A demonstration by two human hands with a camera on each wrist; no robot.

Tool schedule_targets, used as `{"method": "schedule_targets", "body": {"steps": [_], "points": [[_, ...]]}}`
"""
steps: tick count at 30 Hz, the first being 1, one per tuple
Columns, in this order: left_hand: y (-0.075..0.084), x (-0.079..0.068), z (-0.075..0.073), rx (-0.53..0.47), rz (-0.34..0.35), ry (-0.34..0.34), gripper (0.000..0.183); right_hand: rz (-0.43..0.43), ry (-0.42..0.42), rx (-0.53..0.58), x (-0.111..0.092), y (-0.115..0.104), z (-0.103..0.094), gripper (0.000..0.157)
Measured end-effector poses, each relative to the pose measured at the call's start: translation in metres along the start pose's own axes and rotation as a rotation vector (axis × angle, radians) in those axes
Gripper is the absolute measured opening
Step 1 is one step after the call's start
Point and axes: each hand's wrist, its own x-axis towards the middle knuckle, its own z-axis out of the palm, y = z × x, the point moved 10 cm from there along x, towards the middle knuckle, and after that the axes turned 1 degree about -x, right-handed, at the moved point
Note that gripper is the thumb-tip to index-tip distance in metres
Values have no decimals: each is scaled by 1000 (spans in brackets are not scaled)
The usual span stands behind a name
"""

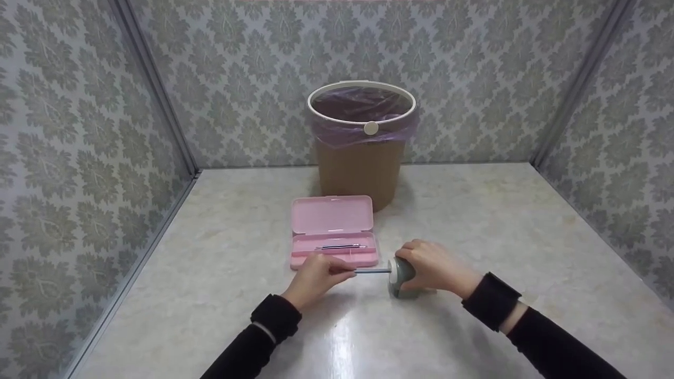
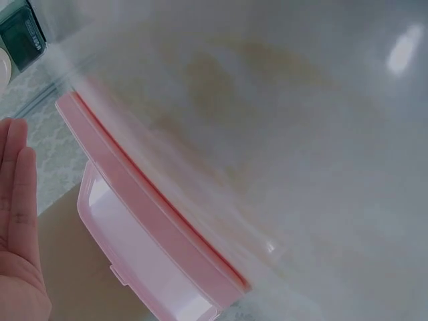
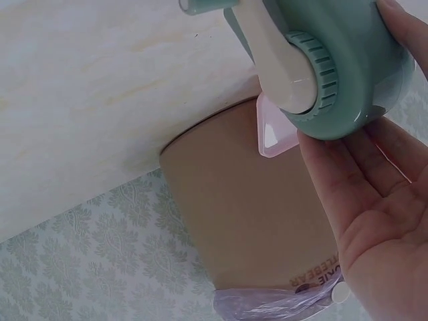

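Note:
My left hand [image 1: 317,275] pinches a thin pencil [image 1: 373,271] between thumb and fingers. The pencil runs level to the right, its far end at the pale front of a green crank pencil sharpener [image 1: 405,269]. Around the sharpener's body curls my right hand [image 1: 434,264], with fingers over the top and the thumb on the near side. In the right wrist view the sharpener's cream crank arm [image 3: 284,70] and ribbed dial show. Just behind the left hand lies an open pink pencil case [image 1: 333,215], with slim pens or pencils [image 1: 341,246] in its tray.
A brown bin [image 1: 360,168] with a purple liner bag [image 1: 337,134] and a cream rim stands behind the pencil case. Patterned walls [image 1: 253,79] enclose the pale marbled table [image 1: 221,221] at the back and both sides.

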Motion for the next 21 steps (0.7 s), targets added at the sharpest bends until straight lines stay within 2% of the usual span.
{"method": "schedule_targets", "body": {"steps": [8,15,21], "points": [[2,4,0,11,0,10,13,20,-27,4,1,1,1,48],[6,4,1,4,24,12,11,-6,9,-26,0,0,-1,43],[5,5,2,29,8,7,11,52,-67,5,2,2,3,45]]}}
